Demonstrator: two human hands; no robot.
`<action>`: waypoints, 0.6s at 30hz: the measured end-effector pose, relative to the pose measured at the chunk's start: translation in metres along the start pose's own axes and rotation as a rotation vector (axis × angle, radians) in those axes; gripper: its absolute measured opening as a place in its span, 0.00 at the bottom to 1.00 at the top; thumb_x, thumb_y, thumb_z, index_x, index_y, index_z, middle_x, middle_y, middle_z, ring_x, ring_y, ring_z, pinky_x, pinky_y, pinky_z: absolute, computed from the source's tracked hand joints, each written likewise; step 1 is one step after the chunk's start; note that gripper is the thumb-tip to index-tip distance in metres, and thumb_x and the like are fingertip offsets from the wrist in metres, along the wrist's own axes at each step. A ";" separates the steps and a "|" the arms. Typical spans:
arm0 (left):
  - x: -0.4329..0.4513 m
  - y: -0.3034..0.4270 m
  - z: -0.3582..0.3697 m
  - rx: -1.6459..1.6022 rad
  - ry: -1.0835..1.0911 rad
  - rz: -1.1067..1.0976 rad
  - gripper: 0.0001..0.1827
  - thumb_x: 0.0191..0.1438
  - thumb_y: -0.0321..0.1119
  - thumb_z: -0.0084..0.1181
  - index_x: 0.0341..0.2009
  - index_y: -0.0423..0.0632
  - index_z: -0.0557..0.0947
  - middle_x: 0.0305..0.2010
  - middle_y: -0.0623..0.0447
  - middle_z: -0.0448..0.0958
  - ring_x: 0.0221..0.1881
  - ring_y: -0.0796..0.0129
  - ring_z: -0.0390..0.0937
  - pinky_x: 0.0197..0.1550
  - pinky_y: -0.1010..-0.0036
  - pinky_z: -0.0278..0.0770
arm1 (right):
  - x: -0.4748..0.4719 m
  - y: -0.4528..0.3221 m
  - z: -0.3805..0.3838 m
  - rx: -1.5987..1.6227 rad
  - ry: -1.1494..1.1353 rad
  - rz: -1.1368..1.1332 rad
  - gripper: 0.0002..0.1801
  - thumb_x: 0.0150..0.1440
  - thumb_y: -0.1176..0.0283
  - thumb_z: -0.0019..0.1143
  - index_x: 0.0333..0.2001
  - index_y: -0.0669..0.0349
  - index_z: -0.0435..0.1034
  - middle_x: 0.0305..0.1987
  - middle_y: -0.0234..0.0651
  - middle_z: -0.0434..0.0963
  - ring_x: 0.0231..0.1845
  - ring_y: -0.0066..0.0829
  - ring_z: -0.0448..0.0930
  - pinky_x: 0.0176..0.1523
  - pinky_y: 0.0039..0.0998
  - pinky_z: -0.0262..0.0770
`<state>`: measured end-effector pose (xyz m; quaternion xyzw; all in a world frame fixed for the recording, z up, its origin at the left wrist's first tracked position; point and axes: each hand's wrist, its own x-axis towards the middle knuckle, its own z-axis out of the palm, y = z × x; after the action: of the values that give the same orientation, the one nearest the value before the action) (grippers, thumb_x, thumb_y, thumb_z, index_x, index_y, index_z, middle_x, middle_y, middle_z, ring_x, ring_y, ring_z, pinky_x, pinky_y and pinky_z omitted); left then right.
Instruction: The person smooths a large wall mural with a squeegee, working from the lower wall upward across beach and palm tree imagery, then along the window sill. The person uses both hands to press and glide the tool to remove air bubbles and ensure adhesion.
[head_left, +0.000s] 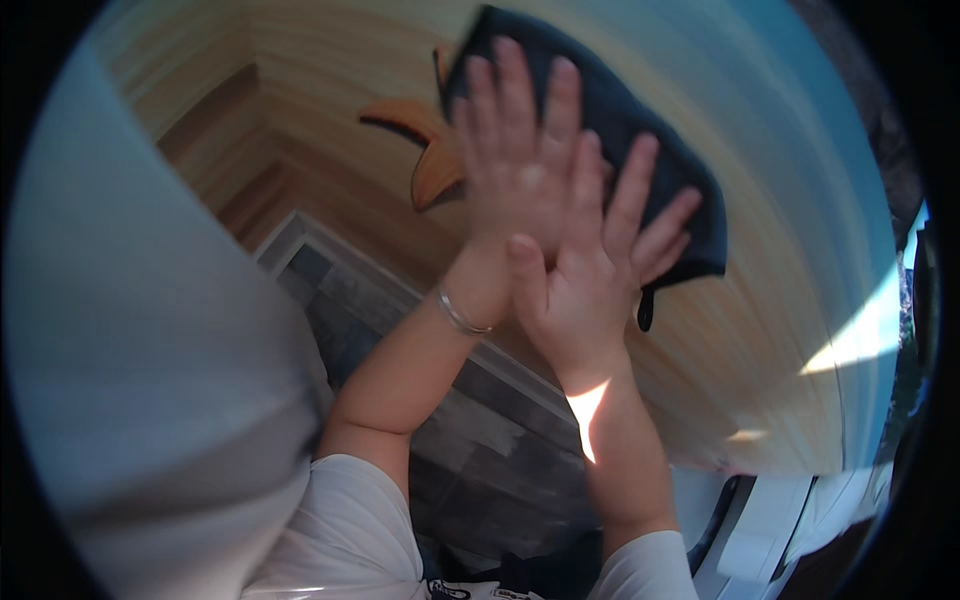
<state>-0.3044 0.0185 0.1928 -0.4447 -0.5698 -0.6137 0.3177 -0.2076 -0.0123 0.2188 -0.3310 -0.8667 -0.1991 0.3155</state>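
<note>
A dark blue cloth or flat pouch (664, 184) with a small black loop at its lower corner lies against a wood-patterned surface. My left hand (517, 142), with a silver bangle at the wrist, is spread over its left part and slightly blurred. Just to the right and lower, my right hand (592, 262) has its fingers apart over the cloth's lower part. The thumb of my right hand overlaps the base of my left hand. Both palms face away from me, and neither hand's fingers are closed around anything. Contact under the palms is hidden.
Orange leaf-like shapes (439, 154) show left of the cloth. A large pale fabric (165, 375) fills the left side. Grey patterned flooring (480, 457) lies below, bordered by a light edging strip. White objects (765, 525) stand at lower right, beneath a bright sunlit patch.
</note>
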 end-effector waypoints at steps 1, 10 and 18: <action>0.011 -0.013 -0.005 -0.005 -0.002 -0.021 0.38 0.55 0.47 0.46 0.67 0.52 0.52 0.70 0.35 0.40 0.70 0.39 0.38 0.64 0.45 0.41 | 0.014 -0.010 -0.002 0.001 -0.033 -0.023 0.41 0.55 0.38 0.34 0.66 0.49 0.51 0.72 0.44 0.40 0.69 0.67 0.34 0.62 0.65 0.31; -0.041 -0.098 -0.022 -0.057 -0.086 -0.228 0.40 0.60 0.53 0.37 0.68 0.45 0.41 0.71 0.35 0.30 0.70 0.39 0.31 0.66 0.47 0.34 | -0.002 -0.058 0.044 0.296 -0.273 -0.120 0.42 0.48 0.48 0.52 0.65 0.52 0.53 0.71 0.36 0.48 0.67 0.47 0.52 0.49 0.45 0.59; -0.031 -0.108 -0.042 -0.018 -0.248 -0.067 0.39 0.56 0.40 0.41 0.66 0.37 0.42 0.69 0.28 0.32 0.68 0.31 0.32 0.65 0.45 0.32 | -0.012 -0.055 0.047 0.317 -0.049 -0.050 0.38 0.49 0.57 0.51 0.62 0.59 0.56 0.67 0.41 0.57 0.59 0.47 0.62 0.54 0.43 0.59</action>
<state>-0.3964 -0.0103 0.1217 -0.5008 -0.6137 -0.5694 0.2199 -0.2589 -0.0307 0.1695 -0.2605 -0.9027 -0.0596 0.3373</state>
